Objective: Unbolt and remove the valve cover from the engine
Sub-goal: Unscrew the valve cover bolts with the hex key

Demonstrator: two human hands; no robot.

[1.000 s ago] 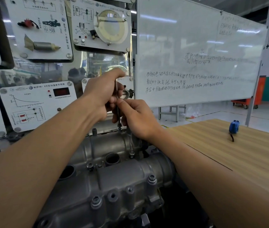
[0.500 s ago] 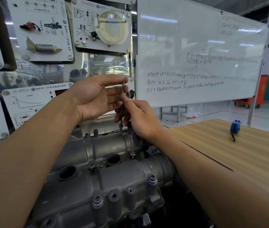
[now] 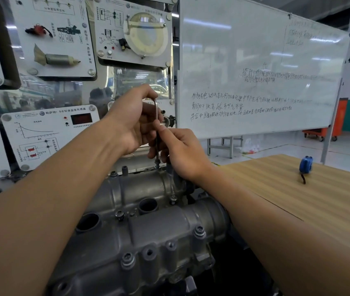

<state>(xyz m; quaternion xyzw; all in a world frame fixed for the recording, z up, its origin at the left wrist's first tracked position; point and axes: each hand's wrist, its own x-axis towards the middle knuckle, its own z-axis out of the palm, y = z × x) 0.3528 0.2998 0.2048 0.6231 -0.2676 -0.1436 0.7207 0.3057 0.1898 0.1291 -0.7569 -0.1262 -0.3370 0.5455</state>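
Open rightward over the counter [image 3: 298, 210], save a blue tape measure [image 3: 306, 166]. Walled behind the valve cover [image 3: 159, 231] by display panels [image 3: 41, 133] and whiteboard [image 3: 255, 50]. Crowded at the far end by left grip [image 3: 133, 122] and right grip [image 3: 180, 152] on the hex key [image 3: 156, 113].

L hand [image 3: 133, 122] back round key [image 3: 156, 110]

valve cover [image 3: 148, 227] left of table [image 3: 319, 206], whiteboard [image 3: 255, 71] behind

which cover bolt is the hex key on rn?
The far-edge bolt, under the tip of the upright hex key held by the left hand and right hand. The valve cover's other bolts stand bare.
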